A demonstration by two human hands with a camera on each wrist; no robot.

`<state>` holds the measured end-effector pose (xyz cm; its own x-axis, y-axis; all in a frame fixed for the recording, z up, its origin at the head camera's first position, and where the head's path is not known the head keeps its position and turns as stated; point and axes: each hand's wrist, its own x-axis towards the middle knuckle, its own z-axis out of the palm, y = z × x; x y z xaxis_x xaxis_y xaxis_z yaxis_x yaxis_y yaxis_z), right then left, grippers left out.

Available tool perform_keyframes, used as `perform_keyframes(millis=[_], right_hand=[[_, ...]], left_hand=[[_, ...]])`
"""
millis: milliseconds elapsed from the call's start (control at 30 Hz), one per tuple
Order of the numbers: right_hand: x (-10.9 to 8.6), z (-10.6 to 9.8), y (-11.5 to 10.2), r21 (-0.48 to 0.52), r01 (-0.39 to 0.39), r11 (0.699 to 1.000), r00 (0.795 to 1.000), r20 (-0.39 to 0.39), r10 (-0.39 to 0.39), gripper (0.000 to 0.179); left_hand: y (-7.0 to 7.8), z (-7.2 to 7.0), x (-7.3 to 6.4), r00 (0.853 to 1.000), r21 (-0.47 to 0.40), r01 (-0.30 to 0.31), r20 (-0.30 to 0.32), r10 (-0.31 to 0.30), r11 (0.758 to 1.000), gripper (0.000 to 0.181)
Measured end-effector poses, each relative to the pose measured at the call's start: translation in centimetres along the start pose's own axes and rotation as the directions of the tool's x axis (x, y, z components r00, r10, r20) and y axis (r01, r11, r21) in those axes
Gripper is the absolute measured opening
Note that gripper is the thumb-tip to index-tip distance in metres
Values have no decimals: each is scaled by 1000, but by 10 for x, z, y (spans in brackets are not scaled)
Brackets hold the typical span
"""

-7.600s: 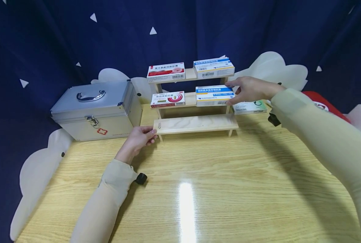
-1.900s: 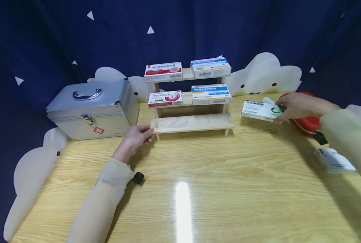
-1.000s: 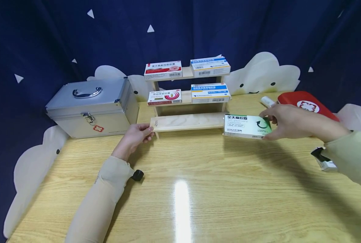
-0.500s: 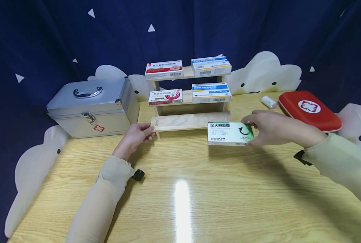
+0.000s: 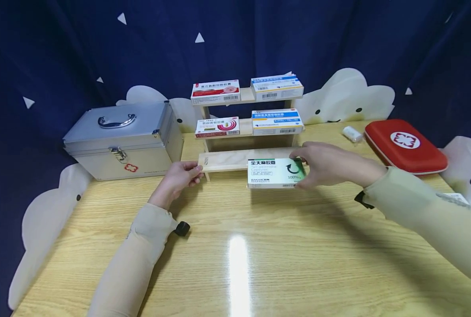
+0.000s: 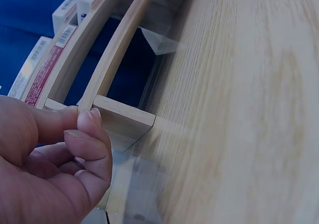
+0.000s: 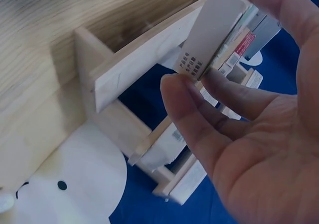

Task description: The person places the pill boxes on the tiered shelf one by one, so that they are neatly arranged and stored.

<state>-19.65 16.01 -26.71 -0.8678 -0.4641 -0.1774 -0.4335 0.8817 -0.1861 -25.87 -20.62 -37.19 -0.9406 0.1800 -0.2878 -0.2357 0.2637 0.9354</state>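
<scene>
A three-step wooden rack [image 5: 223, 159] stands at the middle back of the table. My left hand [image 5: 180, 179] pinches the left end of its lowest board between thumb and forefinger, plain in the left wrist view. My right hand [image 5: 330, 163] grips the right end of a white-and-green medicine box [image 5: 271, 174], held over the front of the lowest board. In the right wrist view, thumb and fingertips hold that box's edges. Two red-and-white medicine boxes, upper [image 5: 215, 91] and middle [image 5: 217, 127], sit left on the steps; blue-and-white ones, upper [image 5: 277, 87] and middle [image 5: 277, 121], sit right.
A silver first-aid case [image 5: 120, 141] stands left of the rack. To the right lie a small white roll [image 5: 352, 134] and a red zip case [image 5: 406, 146]. Another white box [image 5: 456, 198] is mostly hidden behind my right sleeve. A dark blue curtain [image 5: 227, 53] hangs behind.
My right hand has let go of the middle blue-and-white box, picked up the white-and-green box from the table at right, and carried it left to the lowest board. The left hand keeps its place.
</scene>
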Motion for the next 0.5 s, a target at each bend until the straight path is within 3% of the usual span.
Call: perform_keyframes(millis=[500], right_hand=[[50, 15, -29, 76, -15, 997, 999, -42, 18, 79]], left_hand=[[-1, -1, 0, 1000, 2, -2, 0, 2, 1000, 44]])
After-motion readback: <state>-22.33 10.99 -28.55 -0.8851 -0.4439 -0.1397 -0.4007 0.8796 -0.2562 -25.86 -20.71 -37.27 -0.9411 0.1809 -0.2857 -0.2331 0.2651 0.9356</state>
